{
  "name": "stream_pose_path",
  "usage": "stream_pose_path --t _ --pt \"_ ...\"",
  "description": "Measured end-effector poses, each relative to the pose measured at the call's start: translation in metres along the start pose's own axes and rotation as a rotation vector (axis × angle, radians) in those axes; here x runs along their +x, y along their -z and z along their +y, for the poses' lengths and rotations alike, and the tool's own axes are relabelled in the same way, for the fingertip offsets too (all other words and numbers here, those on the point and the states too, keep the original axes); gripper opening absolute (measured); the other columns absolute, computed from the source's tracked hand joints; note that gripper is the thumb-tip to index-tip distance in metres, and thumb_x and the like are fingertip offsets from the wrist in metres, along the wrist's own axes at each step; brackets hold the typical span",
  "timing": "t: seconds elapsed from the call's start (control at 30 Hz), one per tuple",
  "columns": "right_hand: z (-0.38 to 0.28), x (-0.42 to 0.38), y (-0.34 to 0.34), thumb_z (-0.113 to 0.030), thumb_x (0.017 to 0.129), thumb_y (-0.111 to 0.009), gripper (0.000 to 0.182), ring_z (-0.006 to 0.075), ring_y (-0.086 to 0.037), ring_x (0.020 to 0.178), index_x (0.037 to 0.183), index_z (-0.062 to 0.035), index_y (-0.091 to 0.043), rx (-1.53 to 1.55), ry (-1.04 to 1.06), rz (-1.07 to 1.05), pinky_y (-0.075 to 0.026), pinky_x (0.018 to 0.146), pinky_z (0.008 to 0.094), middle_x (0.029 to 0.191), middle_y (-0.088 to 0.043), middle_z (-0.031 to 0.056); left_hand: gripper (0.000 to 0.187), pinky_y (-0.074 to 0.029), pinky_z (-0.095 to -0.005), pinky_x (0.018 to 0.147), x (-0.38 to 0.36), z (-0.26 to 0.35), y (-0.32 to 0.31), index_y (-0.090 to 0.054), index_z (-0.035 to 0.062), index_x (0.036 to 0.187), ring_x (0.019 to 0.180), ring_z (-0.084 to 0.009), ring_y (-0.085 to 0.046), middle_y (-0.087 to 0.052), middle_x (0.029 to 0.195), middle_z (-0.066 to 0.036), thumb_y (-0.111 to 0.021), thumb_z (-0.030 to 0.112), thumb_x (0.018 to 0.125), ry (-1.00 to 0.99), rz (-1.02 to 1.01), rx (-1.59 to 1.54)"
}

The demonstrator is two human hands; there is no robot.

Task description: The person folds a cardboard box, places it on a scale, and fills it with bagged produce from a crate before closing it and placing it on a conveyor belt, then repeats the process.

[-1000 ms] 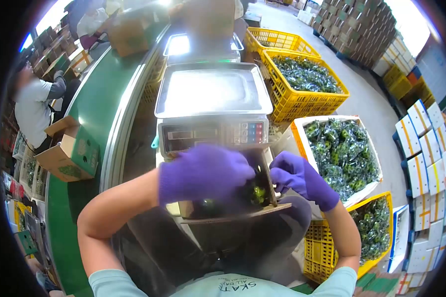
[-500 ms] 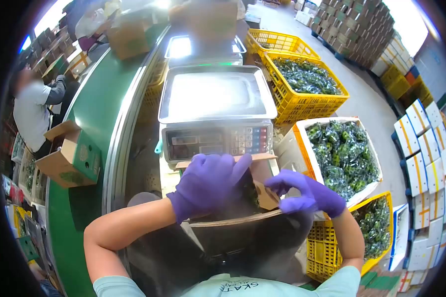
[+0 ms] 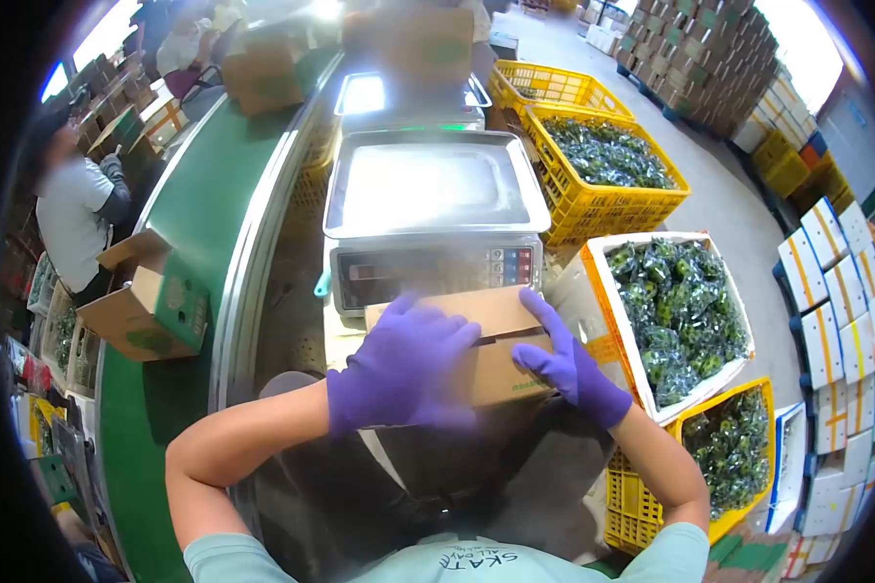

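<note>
A cardboard box (image 3: 501, 367) sits in front of me, its top flaps folded down with a narrow dark gap between them. My left hand (image 3: 396, 364), in a purple glove, lies over the left part of the box with fingers spread and slightly blurred. My right hand (image 3: 576, 369), gloved the same way, rests at the box's right end; its thumb and fingers are apart on the flaps. What is inside the box is hidden. Just beyond it stands a weighing scale (image 3: 437, 189) with a shiny metal pan and a keypad.
Left is a green conveyor belt (image 3: 170, 291) carrying an open carton (image 3: 151, 306); a person (image 3: 73, 214) stands beyond it. On my right are a white foam box (image 3: 593, 291) and yellow crates (image 3: 612, 209) of bagged green produce. Stacked white boxes (image 3: 826, 321) stand farther right.
The box's flaps, upright and partly open before, are now folded down over the top. My left hand has spread its fingers, and my right hand has shifted slightly left onto the flaps.
</note>
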State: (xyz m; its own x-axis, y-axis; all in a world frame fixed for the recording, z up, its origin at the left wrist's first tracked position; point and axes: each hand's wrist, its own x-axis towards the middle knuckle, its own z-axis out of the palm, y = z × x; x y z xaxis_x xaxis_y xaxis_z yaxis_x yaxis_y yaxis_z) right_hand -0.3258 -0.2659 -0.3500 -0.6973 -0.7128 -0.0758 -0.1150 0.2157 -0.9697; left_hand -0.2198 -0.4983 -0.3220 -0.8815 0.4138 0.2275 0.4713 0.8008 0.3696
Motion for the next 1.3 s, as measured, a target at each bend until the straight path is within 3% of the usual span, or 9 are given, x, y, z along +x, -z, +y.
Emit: stream_pose_path --t 0.1,0.13,0.17,0.2,0.33,0.47,0.63,0.97,1.3 --pt "-0.017 -0.027 -0.021 -0.022 0.094 -0.058 0.078 0.0220 -0.045 0.127 0.153 -0.0010 -0.011 0.110 -0.174 -0.021 -0.038 0.105 0.0343 0.139 -0.043 0.0180 0.103 -0.029 -0.0645 0.090 -0.012 -0.001 -0.006 -0.050 0.0187 0.136 0.118 -0.0476 -0.045 -0.046 0.137 -0.023 -0.068 0.079 0.054 0.079 0.009 0.283" --pt "0.007 -0.039 -0.034 -0.022 0.095 -0.056 0.076 0.0235 -0.043 0.129 0.152 0.0012 -0.011 -0.058 0.092 0.081 -0.036 0.106 0.0351 0.140 -0.041 0.0195 0.103 -0.032 -0.0611 0.091 -0.018 -0.008 -0.013 -0.049 0.0191 0.136 0.116 -0.0447 -0.046 -0.045 0.138 -0.024 -0.067 0.078 0.053 0.036 0.073 0.364" --pt "-0.008 -0.057 -0.050 -0.021 0.095 -0.054 0.076 0.0263 -0.038 0.133 0.152 0.0031 -0.010 0.135 -0.093 0.102 -0.032 0.110 0.0362 0.145 -0.034 0.0215 0.104 -0.032 -0.0604 0.092 -0.018 -0.008 -0.011 -0.048 0.0202 0.138 0.116 -0.0440 -0.046 -0.044 0.138 -0.024 -0.068 0.076 0.053 -0.020 0.031 0.331" --pt "0.013 -0.066 -0.061 -0.020 0.095 -0.053 0.076 0.0279 -0.037 0.134 0.152 0.0026 -0.007 -0.105 0.084 0.213 -0.033 0.110 0.0367 0.148 -0.029 0.0220 0.104 -0.033 -0.0596 0.092 -0.016 -0.007 -0.008 -0.046 0.0212 0.139 0.115 -0.0433 -0.046 -0.043 0.138 -0.024 -0.069 0.074 0.053 -0.075 -0.012 0.293" --pt "-0.001 -0.076 -0.090 -0.020 0.091 -0.059 0.080 0.0269 -0.041 0.131 0.153 -0.0023 -0.012 0.223 -0.016 0.402 -0.035 0.109 0.0368 0.147 -0.033 0.0200 0.107 -0.036 -0.0571 0.091 -0.019 0.000 0.000 -0.038 0.0251 0.143 0.113 -0.0416 -0.046 -0.041 0.138 -0.022 -0.076 0.064 0.052 -0.110 -0.125 0.260" --pt "0.027 -0.073 -0.083 -0.014 0.087 -0.063 0.086 0.0263 -0.043 0.129 0.153 -0.0034 -0.008 0.263 0.056 0.444 -0.040 0.105 0.0378 0.145 -0.035 0.0166 0.099 -0.037 -0.0577 0.090 -0.019 -0.002 -0.002 -0.040 0.0319 0.140 0.114 -0.0428 -0.046 -0.040 0.137 -0.021 -0.078 0.060 0.053 -0.142 -0.129 0.216" --pt "0.069 -0.097 -0.093 -0.036 0.088 -0.064 0.086 0.0304 -0.048 0.126 0.151 -0.0063 -0.014 0.770 0.028 0.306 -0.043 0.104 0.0466 0.143 -0.039 0.0160 0.094 -0.038 -0.0581 0.087 -0.020 -0.009 0.000 -0.042 0.0349 0.135 0.112 -0.0424 -0.047 -0.040 0.136 -0.019 -0.079 0.052 0.050 -0.303 -0.161 0.149" --pt "0.086 -0.127 -0.111 -0.045 0.090 -0.062 0.077 0.0323 -0.053 0.121 0.148 -0.0080 -0.028 0.911 -0.049 0.258 -0.046 0.101 0.0517 0.138 -0.047 0.0160 0.090 -0.038 -0.0557 0.087 -0.017 0.002 -0.005 -0.047 0.0322 0.129 0.107 -0.0391 -0.049 -0.042 0.127 -0.017 -0.079 0.049 0.047 -0.474 -0.157 0.119" --pt "0.027 -0.080 -0.100 -0.048 0.090 -0.061 0.075 0.0329 -0.055 0.120 0.146 -0.0081 -0.032 0.938 0.054 -0.064 -0.047 0.100 0.0524 0.136 -0.049 0.0160 0.074 -0.036 -0.0578 0.099 -0.073 0.080 0.128 -0.055 0.0133 0.117 0.114 -0.0421 -0.051 -0.053 0.121 -0.019 -0.076 0.042 0.052 -0.188 -0.024 0.610"
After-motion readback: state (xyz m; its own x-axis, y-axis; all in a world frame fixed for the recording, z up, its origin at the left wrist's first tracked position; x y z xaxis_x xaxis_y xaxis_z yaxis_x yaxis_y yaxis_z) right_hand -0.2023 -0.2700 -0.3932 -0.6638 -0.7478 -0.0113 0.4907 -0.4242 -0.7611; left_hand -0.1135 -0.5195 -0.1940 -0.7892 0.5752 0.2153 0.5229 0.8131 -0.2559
